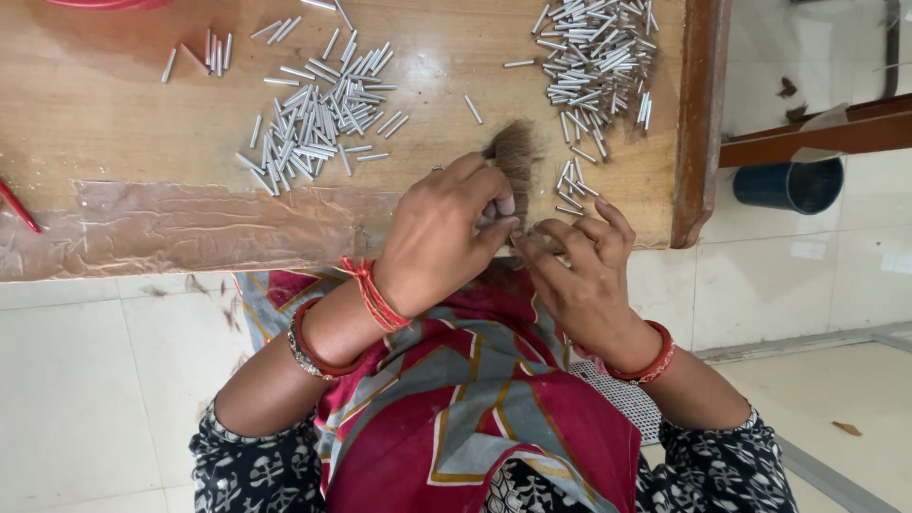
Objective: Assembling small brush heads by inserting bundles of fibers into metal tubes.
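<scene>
Pinching a brown tuft (516,152) of hair-like fibre at the near edge of the table (114,104), the left hand (442,237) closes thumb and fingers tightly around its base, so the loose end fans out away from the body over the wood. The right hand (579,271) sits just beside it, fingers curled and thumb meeting the forefinger at the same spot; it seems to grip the lower end of the tuft or something very small there, but the left thumb covers the contact and I cannot tell what, if anything, lies between those fingertips. Both hands hover at the table's edge above the lap, likely so that the forearms stay low and the work sits close to the eyes. A few small metal tubes (573,185) lie just beyond the right fingers, within easy reach, and they trail up into a dense right pile (597,52) near the table's far corner. A second, looser middle pile (318,119) lies to the left of the tuft, and a small cluster (214,52) sits farther left still. A clear plastic sheet (190,228) is taped along the near edge, perhaps to guard the wood. A red rim (104,4) at the top and a red stick (17,204) at the left are both cut off by the frame. Beyond the table a dark blue bucket (790,182) stands on the tiled floor, half hidden under a wooden rail (817,133).
</scene>
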